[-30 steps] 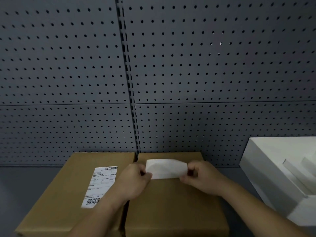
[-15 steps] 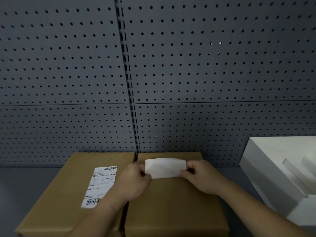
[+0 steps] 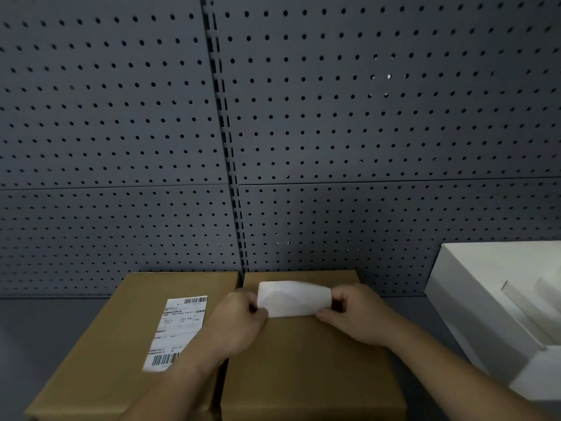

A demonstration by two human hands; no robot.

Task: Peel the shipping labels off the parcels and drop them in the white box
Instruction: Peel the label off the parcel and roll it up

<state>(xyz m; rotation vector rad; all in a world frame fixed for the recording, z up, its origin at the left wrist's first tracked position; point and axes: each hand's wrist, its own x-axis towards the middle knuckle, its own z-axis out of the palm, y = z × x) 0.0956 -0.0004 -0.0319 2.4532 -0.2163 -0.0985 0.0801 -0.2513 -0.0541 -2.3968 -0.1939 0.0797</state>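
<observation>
Two brown cardboard parcels lie side by side on the grey surface. The left parcel (image 3: 100, 344) carries a white shipping label (image 3: 177, 331) with barcodes, stuck flat on its top. Above the right parcel (image 3: 303, 366) I hold a peeled label (image 3: 293, 298), blank side toward me and curled. My left hand (image 3: 235, 323) pinches its left edge. My right hand (image 3: 353, 314) pinches its right edge. The white box (image 3: 473, 302) stands open at the far right.
A grey pegboard wall (image 3: 334, 132) rises right behind the parcels. White strips (image 3: 522, 305) lie inside the white box. Grey tabletop (image 3: 45, 323) shows to the left of the parcels and between the right parcel and the white box.
The peeled label has curled and lifted a little between my hands. Both hands stay at nearly the same spot above the right parcel.
</observation>
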